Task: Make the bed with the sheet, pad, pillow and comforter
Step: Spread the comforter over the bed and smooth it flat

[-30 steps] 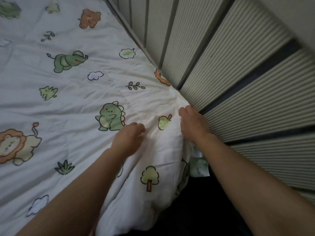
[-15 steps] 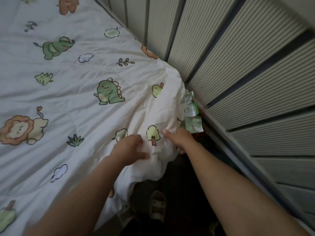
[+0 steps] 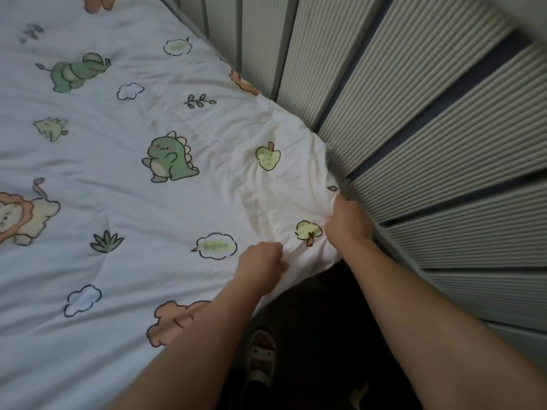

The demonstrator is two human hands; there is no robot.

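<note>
At 6 o'clock, nearest the camera, a pale strapped sandal (image 3: 262, 358) stands on the dark floor (image 3: 325, 321), between 2 bare forearms reaching up from the bottom edge. Just beyond, the left hand (image 3: 260, 261) has its fingers curled down, bunching the hem of the white quilted comforter printed with green dinosaurs, lions and trees (image 3: 124, 184). At 3 o'clock from it, the right hand (image 3: 348, 221) pinches the comforter's corner, fingers curled into the cloth beside the grey-green ribbed wall panels (image 3: 429, 128). The comforter lies across the bed from centre out to 9 and 11 o'clock, lightly creased. No sheet, pad or pillow shows.

This looks like the comforter step, at 1 corner. Next, I judge, both hands should draw the corner taut toward 5 o'clock and lay it square against the panels, smoothing the wrinkles near the apple print.
</note>
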